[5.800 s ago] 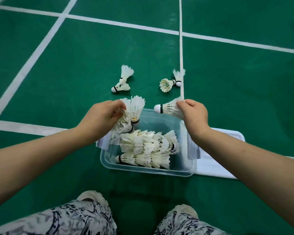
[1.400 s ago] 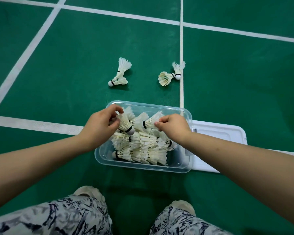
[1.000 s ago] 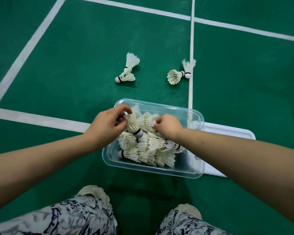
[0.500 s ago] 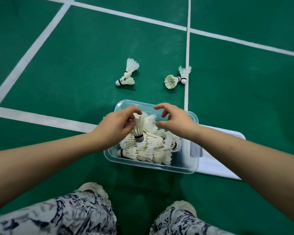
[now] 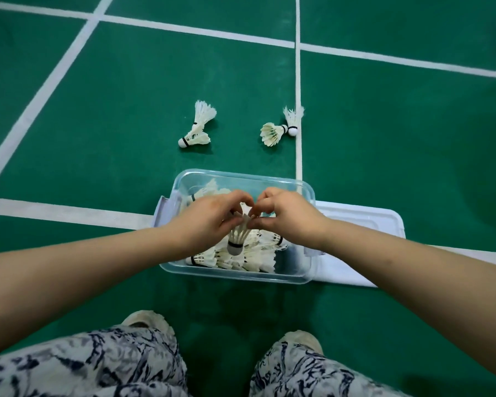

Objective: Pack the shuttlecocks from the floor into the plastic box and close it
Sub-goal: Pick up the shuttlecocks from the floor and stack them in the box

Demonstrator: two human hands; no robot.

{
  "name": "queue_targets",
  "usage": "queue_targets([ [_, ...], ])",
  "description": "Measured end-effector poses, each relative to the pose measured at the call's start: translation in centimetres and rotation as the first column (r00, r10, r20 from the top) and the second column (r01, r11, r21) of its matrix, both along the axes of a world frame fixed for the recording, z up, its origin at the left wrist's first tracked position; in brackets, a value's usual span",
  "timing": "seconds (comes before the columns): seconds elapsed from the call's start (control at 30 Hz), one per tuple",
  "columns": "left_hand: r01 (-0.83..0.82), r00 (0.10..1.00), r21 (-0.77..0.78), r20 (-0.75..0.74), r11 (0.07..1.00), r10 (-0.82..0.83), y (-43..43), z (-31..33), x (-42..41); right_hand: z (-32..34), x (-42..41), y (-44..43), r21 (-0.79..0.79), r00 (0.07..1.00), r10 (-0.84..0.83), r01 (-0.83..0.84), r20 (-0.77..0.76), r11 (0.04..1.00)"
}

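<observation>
A clear plastic box (image 5: 235, 275) stands open on the green floor, holding several white feather shuttlecocks (image 5: 255, 257). Over the box my left hand (image 5: 209, 219) and my right hand (image 5: 287, 214) meet, both pinching the feathers of one shuttlecock (image 5: 236, 239) that hangs cork end down. The box's white lid (image 5: 361, 224) lies flat on the floor to the right, partly under my right forearm. Beyond the box, a stacked pair of shuttlecocks (image 5: 196, 130) lies at the left and another pair of shuttlecocks (image 5: 281, 127) lies at the right by a white line.
White court lines cross the green floor: one runs left from the box, one runs away from it past the right pair. My knees in patterned trousers (image 5: 98, 365) and my shoes (image 5: 146, 320) are close in front of the box.
My hands have come together over the box. The right hand, which hovered with spread fingers, now pinches the same shuttlecock that the left hand holds.
</observation>
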State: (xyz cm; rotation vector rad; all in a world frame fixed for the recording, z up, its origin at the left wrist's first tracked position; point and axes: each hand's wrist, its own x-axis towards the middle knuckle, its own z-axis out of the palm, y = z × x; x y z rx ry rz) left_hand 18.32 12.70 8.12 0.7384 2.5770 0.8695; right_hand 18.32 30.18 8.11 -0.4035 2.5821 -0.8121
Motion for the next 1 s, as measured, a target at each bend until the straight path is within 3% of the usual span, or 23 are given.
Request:
queue_targets([
  [0.3,0.018,0.993,-0.005,-0.113,1.0,-0.019,1.4,-0.6,0.1,-0.4,1.1,2.5,-0.105,0.992,-0.093,0.102,0.087,0.989],
  [0.4,-0.067,0.98,-0.047,-0.192,0.997,0.057,0.7,-0.5,-0.7,-0.9,1.0,3.8,-0.114,0.962,-0.262,0.269,0.078,0.956],
  [0.53,-0.195,0.968,-0.129,-0.183,0.972,0.17,-0.9,-0.6,-2.4,-1.3,0.1,4.7,-0.138,0.886,-0.462,0.463,0.047,0.875],
  [0.7,-0.202,0.971,-0.182,-0.169,0.962,0.171,-1.8,-1.8,-2.5,-2.4,-1.5,3.2,-0.132,0.864,-0.479,0.498,0.155,0.857],
  [1.0,-0.182,0.977,-0.203,-0.148,0.962,0.153,-3.7,-3.2,-3.0,-4.4,-2.9,0.0,-0.015,0.89,-0.373,0.39,0.262,0.921],
])
